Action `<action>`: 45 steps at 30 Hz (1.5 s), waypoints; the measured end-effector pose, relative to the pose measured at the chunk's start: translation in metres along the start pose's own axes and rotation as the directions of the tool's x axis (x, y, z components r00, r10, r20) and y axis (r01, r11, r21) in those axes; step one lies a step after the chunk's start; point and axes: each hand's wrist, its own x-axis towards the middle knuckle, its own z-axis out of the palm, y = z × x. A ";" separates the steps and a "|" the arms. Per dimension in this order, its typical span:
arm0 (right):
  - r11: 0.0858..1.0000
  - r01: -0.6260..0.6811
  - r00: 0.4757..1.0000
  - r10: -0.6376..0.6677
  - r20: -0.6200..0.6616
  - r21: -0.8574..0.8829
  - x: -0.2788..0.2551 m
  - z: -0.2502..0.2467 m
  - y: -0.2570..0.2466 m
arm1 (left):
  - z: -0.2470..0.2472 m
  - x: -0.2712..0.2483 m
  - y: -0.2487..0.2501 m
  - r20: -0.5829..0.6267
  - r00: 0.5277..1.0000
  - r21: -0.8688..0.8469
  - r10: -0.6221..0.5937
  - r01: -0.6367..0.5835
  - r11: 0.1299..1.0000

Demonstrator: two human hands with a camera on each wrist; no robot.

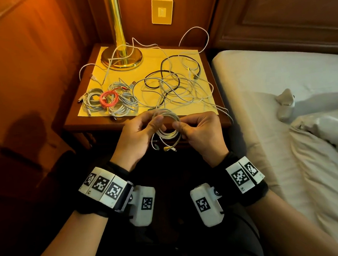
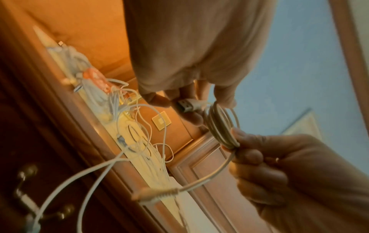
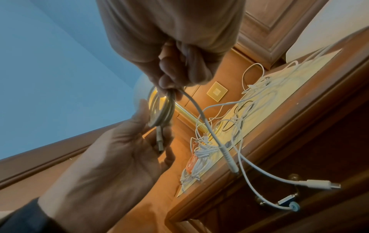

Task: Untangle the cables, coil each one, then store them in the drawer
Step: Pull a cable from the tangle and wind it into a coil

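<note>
From the head view, your left hand (image 1: 139, 132) and right hand (image 1: 198, 134) hold a coiled white cable (image 1: 167, 126) between them, in the air just in front of the wooden nightstand (image 1: 74, 125). Your left thumb and fingers pinch the coil's left side; your right fingers curl round its right side. Several plug ends (image 1: 165, 147) dangle below the coil. On the yellow mat (image 1: 180, 54) lie three finished white coils (image 1: 114, 101) and a red coil (image 1: 109, 98) at the left front, touching each other, and a loose tangle of white and black cables (image 1: 173, 86) to the right. A brass lamp base (image 1: 121, 58) stands at the back with a white cable draped across it. A bed (image 1: 280, 102) lies to the right

From the left wrist view, your left fingers (image 2: 191, 97) hold a USB plug (image 2: 185, 106) against the coil (image 2: 219, 126), while your right hand (image 2: 289, 173) grips the coil's lower edge between thumb and curled fingers. A loose end (image 2: 159, 193) hangs toward the brass drawer handle (image 2: 28, 189); the drawer front is shut

From the right wrist view, your right fingers (image 3: 179, 71) clench the top of the coil (image 3: 161, 108), and your left hand (image 3: 119, 157) cups its lower part with the thumb alongside. Two tails with connectors (image 3: 319, 184) hang before the nightstand's front
</note>
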 end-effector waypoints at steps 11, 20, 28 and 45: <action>0.997 -0.079 0.994 0.077 0.072 0.021 0.000 0.001 0.005 | -0.005 -0.008 0.010 -0.081 0.991 -0.052 -0.110 0.106 0.993; 0.990 -0.110 0.982 0.095 0.163 0.084 -0.004 0.005 0.007 | -0.007 -0.011 0.013 -0.222 0.963 -0.206 -0.150 0.104 0.973; 0.934 -0.154 0.986 0.127 0.105 0.321 -0.005 0.014 -0.003 | 0.007 -0.002 0.017 -0.318 0.939 -0.199 -0.133 0.071 0.977; 0.762 -0.271 0.909 0.403 -0.103 0.588 -0.008 0.022 -0.009 | 0.027 -0.005 0.008 -0.302 0.952 -0.009 -0.045 0.044 0.999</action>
